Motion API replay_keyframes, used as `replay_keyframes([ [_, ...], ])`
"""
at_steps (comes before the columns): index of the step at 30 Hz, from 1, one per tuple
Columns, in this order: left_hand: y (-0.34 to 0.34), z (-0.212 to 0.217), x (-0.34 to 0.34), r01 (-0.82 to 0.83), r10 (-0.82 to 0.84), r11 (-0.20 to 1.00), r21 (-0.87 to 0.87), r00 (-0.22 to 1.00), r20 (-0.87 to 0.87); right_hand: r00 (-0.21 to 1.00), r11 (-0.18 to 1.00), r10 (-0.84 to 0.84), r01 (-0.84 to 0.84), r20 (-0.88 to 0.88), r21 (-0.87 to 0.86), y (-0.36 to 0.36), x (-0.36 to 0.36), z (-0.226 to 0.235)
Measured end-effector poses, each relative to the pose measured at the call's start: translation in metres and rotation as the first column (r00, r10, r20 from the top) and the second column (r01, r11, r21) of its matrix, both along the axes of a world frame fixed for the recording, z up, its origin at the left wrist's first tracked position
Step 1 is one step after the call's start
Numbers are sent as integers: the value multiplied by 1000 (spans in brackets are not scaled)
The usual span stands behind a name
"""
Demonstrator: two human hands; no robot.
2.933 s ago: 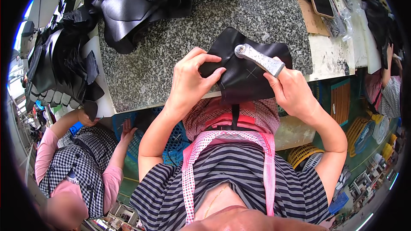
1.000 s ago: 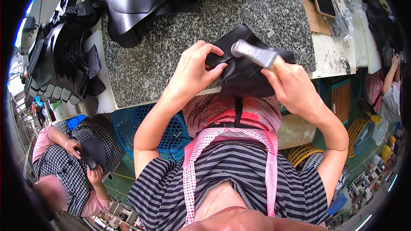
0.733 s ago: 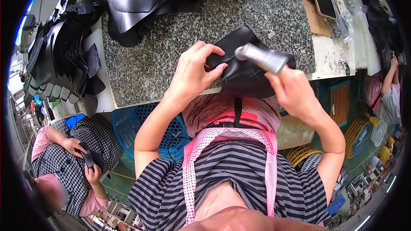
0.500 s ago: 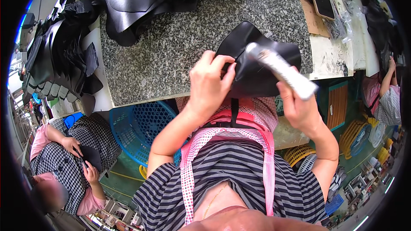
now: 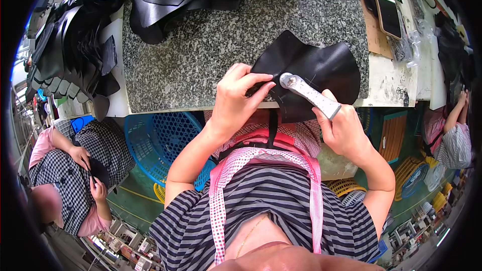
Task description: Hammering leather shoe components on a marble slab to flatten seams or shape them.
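Bending wide at the elbows, both arms angle in over the speckled worktop (image 5: 201,65). Left hand (image 5: 238,93): thumb and forefinger almost together at the left edge of a black sheet (image 5: 334,68); pinching or pressing, can't tell. Right hand (image 5: 344,128): grip clamped on a silver hammer (image 5: 310,94). The sheet's glossy, wavy-edged, overhanging the worktop's front; the hammer's scuffed, its round end above the sheet. Right-hand fingertips are hidden; faint pale marks (image 5: 312,79) are hard to read.
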State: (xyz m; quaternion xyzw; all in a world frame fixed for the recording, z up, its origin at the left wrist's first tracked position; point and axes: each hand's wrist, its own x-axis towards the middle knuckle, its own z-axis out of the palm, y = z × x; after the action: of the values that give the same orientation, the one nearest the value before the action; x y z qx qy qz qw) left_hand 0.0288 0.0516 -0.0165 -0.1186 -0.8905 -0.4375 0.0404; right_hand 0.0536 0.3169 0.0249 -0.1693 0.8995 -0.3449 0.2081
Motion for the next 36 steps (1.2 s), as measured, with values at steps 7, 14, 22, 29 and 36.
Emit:
replay_keyframes([
  [7, -6, 5, -7, 23, -23, 1000, -18, 1000, -5, 999, 1000, 11, -10, 49, -16, 3, -10, 8],
  [14, -3, 4, 0, -44, 44, 999, -19, 999, -1, 998, 999, 37, -39, 47, 35, 6, -15, 18],
  [22, -3, 5, 0, -55, 53, 998, -34, 997, -60, 998, 999, 42, -42, 46, 1, 5, -21, 24],
  [29, -4, 4, -1, -22, 19, 999, -36, 998, -65, 966, 992, -34, 1, -258, -126, -5, -26, 29],
  [36, -11, 3, -7, 44, -54, 996, -79, 990, -132, 947, 994, -91, 69, -307, -83, -9, -24, 14],
])
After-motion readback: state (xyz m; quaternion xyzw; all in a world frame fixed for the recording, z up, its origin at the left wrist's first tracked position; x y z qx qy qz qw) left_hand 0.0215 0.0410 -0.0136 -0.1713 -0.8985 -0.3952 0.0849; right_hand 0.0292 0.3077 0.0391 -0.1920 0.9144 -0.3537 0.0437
